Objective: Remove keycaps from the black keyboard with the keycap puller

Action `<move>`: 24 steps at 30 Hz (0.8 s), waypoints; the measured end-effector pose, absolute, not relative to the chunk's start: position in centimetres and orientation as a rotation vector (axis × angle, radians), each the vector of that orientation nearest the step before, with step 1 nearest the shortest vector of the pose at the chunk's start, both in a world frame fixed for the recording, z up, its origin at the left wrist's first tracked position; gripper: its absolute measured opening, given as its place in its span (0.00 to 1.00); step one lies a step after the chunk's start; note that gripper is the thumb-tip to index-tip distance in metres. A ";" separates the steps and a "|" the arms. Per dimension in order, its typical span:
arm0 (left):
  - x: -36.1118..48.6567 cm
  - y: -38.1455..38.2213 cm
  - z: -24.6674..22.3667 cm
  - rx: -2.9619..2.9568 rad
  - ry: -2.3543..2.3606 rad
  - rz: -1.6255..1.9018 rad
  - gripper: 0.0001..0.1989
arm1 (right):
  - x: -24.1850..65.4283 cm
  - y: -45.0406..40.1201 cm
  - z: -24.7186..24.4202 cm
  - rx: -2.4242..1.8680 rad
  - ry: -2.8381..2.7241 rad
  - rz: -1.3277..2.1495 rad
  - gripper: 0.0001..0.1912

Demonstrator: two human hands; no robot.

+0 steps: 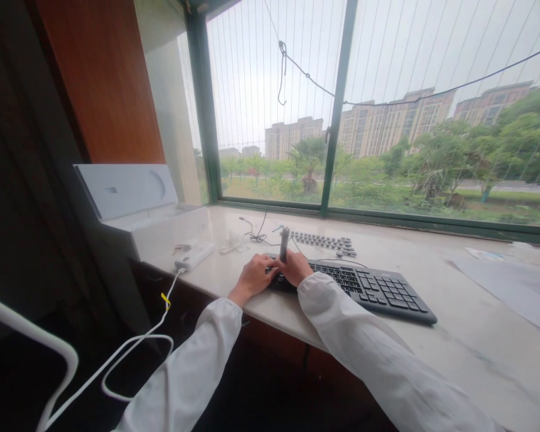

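Note:
A black keyboard (pixel 387 291) lies at an angle on the pale worktop, with many keycaps off its left and middle part. My right hand (pixel 297 268) is closed around a slim grey tool (pixel 285 243) that stands upright over the keyboard's left end; its lower tip is hidden by my fingers. Close beside it, my left hand (pixel 255 275) rests at the keyboard's left end with its fingers bent and drawn together; what they hold, if anything, is hidden. Removed keycaps (pixel 326 241) are set out in rows behind the keyboard.
A thin black cable (pixel 257 237) lies behind my hands. To the left are a white power strip (pixel 193 257) and an open white box (pixel 162 225). White cords (pixel 137 338) hang off the front edge. Papers (pixel 508 282) lie at the right, below the window (pixel 326 150).

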State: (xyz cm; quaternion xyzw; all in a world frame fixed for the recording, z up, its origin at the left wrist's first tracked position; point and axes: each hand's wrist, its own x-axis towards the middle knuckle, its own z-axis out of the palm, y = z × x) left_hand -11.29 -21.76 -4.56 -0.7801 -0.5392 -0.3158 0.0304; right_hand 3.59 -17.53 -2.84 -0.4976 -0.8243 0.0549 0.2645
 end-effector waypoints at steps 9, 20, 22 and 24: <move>-11.7 -21.2 -4.7 -2.434 -1.703 -1.001 0.09 | 2.8 -18.2 -3.0 -1.399 -2.260 0.030 0.15; -11.5 -21.8 -4.3 -2.502 -1.719 -0.951 0.10 | 2.9 -18.5 -3.4 -1.350 -2.243 0.026 0.13; -11.4 -21.8 -4.4 -2.469 -1.734 -0.938 0.11 | 2.6 -18.8 -3.3 -1.318 -2.242 0.017 0.11; -11.4 -21.7 -4.6 -2.436 -1.764 -0.921 0.12 | 2.3 -19.1 -3.1 -1.268 -2.225 0.011 0.11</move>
